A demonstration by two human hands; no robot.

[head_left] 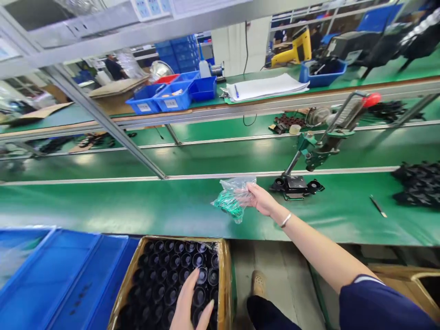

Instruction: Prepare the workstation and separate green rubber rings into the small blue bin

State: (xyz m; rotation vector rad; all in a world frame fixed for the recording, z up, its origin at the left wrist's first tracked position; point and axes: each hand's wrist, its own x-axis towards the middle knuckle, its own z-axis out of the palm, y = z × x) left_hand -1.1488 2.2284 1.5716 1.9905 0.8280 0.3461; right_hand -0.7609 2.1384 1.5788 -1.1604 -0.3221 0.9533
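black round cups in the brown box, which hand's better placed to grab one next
Likely the left hand: it's open over the cups, while the right hand holds a clear plastic bag.

- navy sleeve [388, 305] on the right arm, pretty short, thin white stripe [370, 278] near the hem
- plain silver bangle [286, 220] on that wrist
- left hand [183, 315] has bare fingers
- dark trouser leg [270, 317], plus a beige clog-type shoe [258, 284] lol

Worktop [85, 201] left of the plastic bag [233, 204] is lying open. Lever press [319, 158] is obstructing right of the bag; metal post [113, 126] is slanting down, left rear.
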